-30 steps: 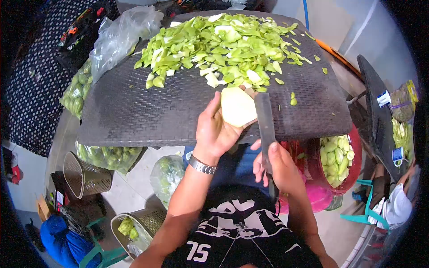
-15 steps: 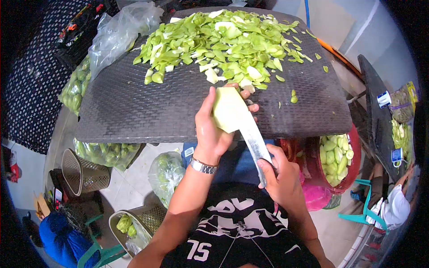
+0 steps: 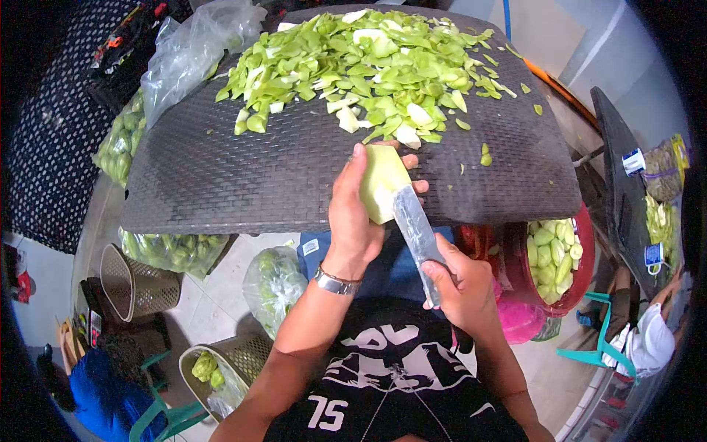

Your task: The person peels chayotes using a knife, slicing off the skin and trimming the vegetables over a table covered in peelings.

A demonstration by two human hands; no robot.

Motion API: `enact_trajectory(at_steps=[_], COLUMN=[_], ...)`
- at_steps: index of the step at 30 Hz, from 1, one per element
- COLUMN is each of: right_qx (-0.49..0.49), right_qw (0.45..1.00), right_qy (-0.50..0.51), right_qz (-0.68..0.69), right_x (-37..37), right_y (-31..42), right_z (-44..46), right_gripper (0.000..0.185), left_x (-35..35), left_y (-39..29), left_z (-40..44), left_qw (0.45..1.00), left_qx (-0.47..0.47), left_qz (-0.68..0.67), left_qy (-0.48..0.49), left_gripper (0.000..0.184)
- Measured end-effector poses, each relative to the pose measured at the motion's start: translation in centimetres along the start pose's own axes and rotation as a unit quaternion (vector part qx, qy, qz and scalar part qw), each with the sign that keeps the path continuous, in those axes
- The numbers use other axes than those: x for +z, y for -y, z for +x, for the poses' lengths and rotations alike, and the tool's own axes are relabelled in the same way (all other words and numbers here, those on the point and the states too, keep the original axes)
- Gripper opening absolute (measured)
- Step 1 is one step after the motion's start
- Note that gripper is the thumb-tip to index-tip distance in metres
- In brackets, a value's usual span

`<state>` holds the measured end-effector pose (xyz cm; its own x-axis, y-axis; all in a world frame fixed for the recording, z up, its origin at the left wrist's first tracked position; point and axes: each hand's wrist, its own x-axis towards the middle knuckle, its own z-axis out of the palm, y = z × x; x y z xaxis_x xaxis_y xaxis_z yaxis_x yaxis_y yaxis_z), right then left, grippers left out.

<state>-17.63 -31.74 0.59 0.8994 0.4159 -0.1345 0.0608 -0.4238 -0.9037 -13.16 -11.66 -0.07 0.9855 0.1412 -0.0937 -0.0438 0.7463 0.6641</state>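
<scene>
My left hand (image 3: 349, 221) is closed around a peeled, pale green chayote (image 3: 379, 184), thumb along its left side and fingertips showing at the right. My right hand (image 3: 468, 289) grips a knife (image 3: 414, 227), which points up and to the left. The end of the broad blade lies at the lower right side of the chayote. Both hands are over the near edge of the dark woven-pattern table (image 3: 243, 184). Beyond them, green peelings (image 3: 361, 70) are heaped across the table's far half.
At right below the table stands a red tub (image 3: 587, 254) of peeled chayotes. Plastic bags of chayotes (image 3: 274, 287) and baskets (image 3: 140, 283) stand on the left. A person in blue (image 3: 110, 398) is at lower left; another in white (image 3: 654, 339) is at right.
The chayote and my left hand have shifted slightly right. The knife's blade has slid back toward me, from the chayote's face to its lower right side, and turned. The person in blue has moved.
</scene>
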Motion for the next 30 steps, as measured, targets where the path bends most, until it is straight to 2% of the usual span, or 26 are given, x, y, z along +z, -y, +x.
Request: enact_trajectory(at_steps=[2,5,9,14,20,21,23,24,25,26,28,30], right_qx=[-0.039,0.042,0.046,0.068,0.089,0.103,0.126,0.13,0.134,0.137,0.11,0.036], right_qw=[0.999,0.987,0.982,0.959,0.942,0.924,0.88,0.878,0.876,0.873,0.915,0.971], right_qy=[0.011,0.021,0.037,0.104,0.128,0.154,0.204,0.199,0.194,0.189,0.114,0.038], right_qz=[0.013,0.153,0.179,0.257,0.297,0.335,0.409,0.415,0.421,0.428,0.372,0.233], right_x=[0.3,1.0,1.1,0.6,0.7,0.6,0.2,0.1,0.0,-0.1,-0.2,0.2], right_y=[-2.1,-0.3,-1.1,-0.9,-0.1,-0.2,-0.3,0.0,0.5,0.9,2.1,2.1], right_z=[0.4,0.2,0.3,0.7,1.1,1.3,2.1,2.4,2.8,3.2,3.6,3.6], right_gripper=[0.048,0.045,0.046,0.049,0.051,0.051,0.051,0.05,0.049,0.048,0.045,0.042], left_x=[0.1,0.5,0.5,1.3,0.8,0.6,-0.1,-0.4,-0.2,-1.1,-0.9,-1.4], left_y=[0.2,0.9,1.2,2.3,3.4,3.6,3.8,3.7,3.3,3.3,1.9,0.6], left_z=[-0.1,-0.5,-0.8,-1.0,-0.2,-0.1,0.1,-0.1,-0.3,-0.1,-0.5,-1.0], left_qw=[1.0,0.999,0.998,0.984,0.955,0.947,0.954,0.958,0.967,0.98,0.98,0.984], left_qx=[0.007,0.02,0.042,0.135,0.223,0.242,0.214,0.199,0.158,0.147,0.121,0.086], left_qz=[0.014,0.03,0.048,0.086,0.155,0.169,0.166,0.164,0.136,0.053,-0.052,-0.108], left_qy=[-0.005,-0.017,-0.023,-0.077,-0.121,-0.13,-0.127,-0.127,-0.149,-0.123,-0.152,-0.114], left_gripper=[0.062,0.065,0.065,0.063,0.064,0.064,0.064,0.065,0.065,0.061,0.055,0.049])
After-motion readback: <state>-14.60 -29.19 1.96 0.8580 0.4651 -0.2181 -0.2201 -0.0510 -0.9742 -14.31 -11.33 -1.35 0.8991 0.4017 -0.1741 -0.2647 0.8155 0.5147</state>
